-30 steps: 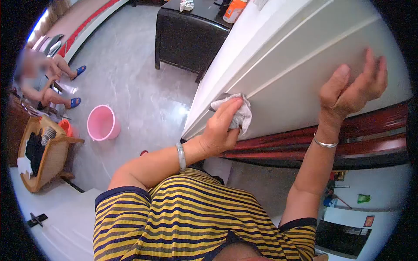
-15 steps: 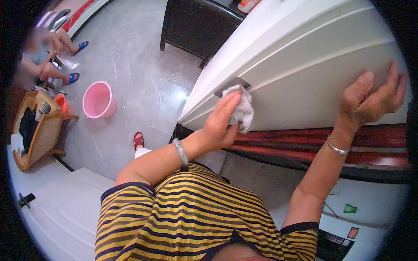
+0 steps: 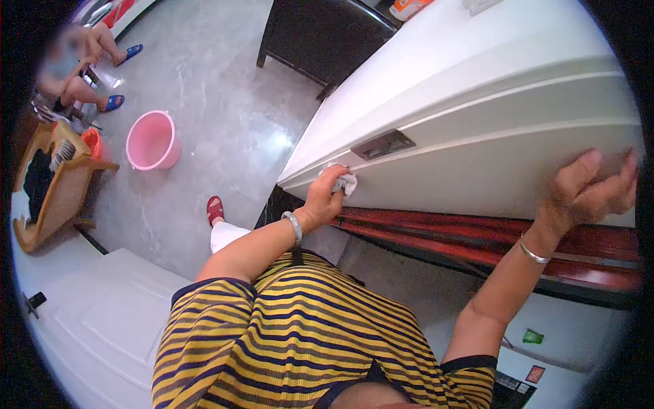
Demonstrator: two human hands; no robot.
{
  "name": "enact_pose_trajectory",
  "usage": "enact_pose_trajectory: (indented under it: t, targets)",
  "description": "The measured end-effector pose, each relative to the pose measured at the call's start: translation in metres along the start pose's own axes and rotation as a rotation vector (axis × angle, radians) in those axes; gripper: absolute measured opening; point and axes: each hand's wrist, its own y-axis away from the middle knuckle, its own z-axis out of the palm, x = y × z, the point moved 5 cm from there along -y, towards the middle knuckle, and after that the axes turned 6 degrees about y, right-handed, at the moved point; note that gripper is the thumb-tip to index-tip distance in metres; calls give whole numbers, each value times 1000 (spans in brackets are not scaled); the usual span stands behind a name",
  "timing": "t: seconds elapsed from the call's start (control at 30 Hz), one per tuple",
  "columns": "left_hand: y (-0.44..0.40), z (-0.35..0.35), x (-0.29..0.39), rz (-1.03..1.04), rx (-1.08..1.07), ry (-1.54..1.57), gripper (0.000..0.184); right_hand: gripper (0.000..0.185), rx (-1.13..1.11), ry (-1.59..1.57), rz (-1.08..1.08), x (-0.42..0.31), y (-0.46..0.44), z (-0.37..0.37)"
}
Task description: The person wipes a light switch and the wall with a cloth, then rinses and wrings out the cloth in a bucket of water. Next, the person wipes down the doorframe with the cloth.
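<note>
From over here, a wooden chair [image 3: 75, 201] stands furthest left, just below a seated person [image 3: 63, 73]. Near them sits a pink bucket [image 3: 174, 151], and past its rim a broad run of grey floor [image 3: 225, 88] stretches to the black cabinet [image 3: 323, 44]. The left hand [image 3: 323, 198] grips a crumpled white cloth [image 3: 348, 183] at the white panel [image 3: 443, 177], near its narrow end and just beside a metal plate [image 3: 383, 144]. Far right, the right hand [image 3: 594, 189] has its thumb spread from loosely bent fingers; I can't tell whether it touches the panel.
</note>
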Motion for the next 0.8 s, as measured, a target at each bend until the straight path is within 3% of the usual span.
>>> enact_pose_trajectory:
  t: [0.1, 0.2, 0.3, 0.4, 0.5, 0.6, 0.8]
  targets:
    - [16, 3, -49, -355, 38, 4, 42, 49, -17, 24, 15, 2, 4, 1]
    - [21, -2, -69, -543, 123, -43, 36, 49, 13, 36, -16, -5, 0, 0]
    - [8, 1, -57, -573, 233, -21, 34, 50, 15, 38, -11, -2, 5, 2]
    - [-15, -2, -33, -780, 350, 141, 32, 51, 12, 31, -5, -4, 0, 1]
    - [-26, -2, -15, -733, 456, 258, 32, 51, 20, 35, -42, -3, -2, 0]
    - [-49, -20, 17, -361, 440, 22, 28, 52, 11, 31, -32, -6, -2, -2]
    - [-74, -36, 20, -111, 145, -97, 22, 49, -12, 37, -47, -6, -5, -2]
